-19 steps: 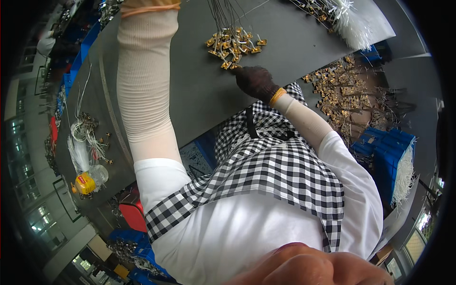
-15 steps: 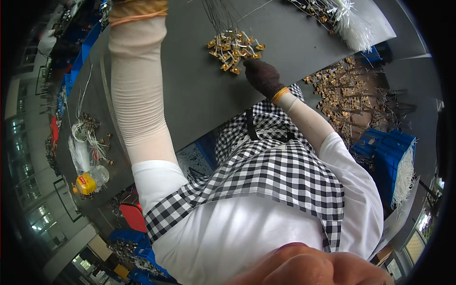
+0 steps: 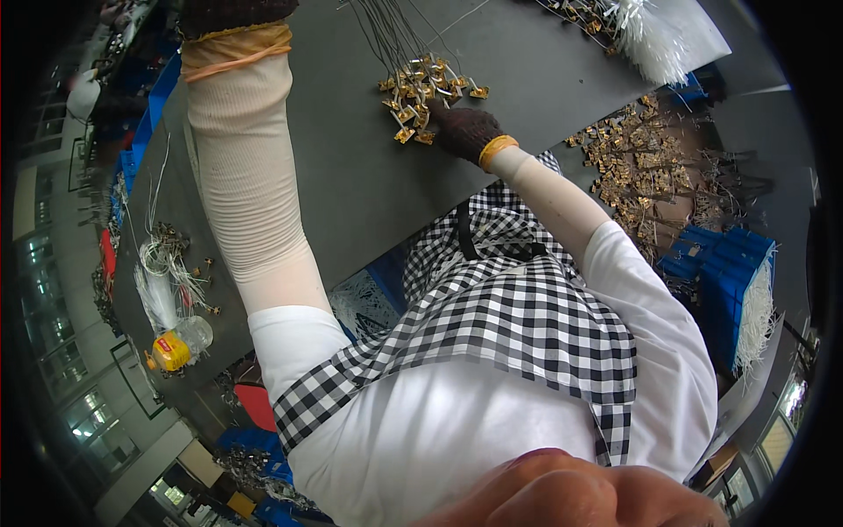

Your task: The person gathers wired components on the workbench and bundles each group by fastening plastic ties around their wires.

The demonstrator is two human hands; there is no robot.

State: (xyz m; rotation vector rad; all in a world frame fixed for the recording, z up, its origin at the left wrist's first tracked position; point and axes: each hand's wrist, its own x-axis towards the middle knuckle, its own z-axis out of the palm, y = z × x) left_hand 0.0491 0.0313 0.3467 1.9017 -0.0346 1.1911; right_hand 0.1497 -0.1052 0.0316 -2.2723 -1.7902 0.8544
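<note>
A bunch of thin grey wires (image 3: 379, 37) with brass-coloured metal end pieces (image 3: 421, 92) lies on the grey table (image 3: 351, 189). My right hand (image 3: 468, 132), in a dark knitted glove, is at the right side of these end pieces, its fingertips against them. Its fingers are curled together, and whatever is between them is hidden. At the top left edge my left hand (image 3: 237, 12), also in a dark glove, shows only near the wrist. Its fingers lie outside the picture.
A bundle of white strands (image 3: 650, 44) lies at the table's far right. Many brass-ended wires (image 3: 641, 158) are heaped beyond the right edge, near a blue crate (image 3: 724, 281). To the left are a yellow-labelled bottle (image 3: 180, 344) and a wire bundle (image 3: 162, 255).
My right hand has moved a little left, onto the end pieces, and some of these have shifted. My left arm has moved slightly left and down, bringing more of its glove into view.
</note>
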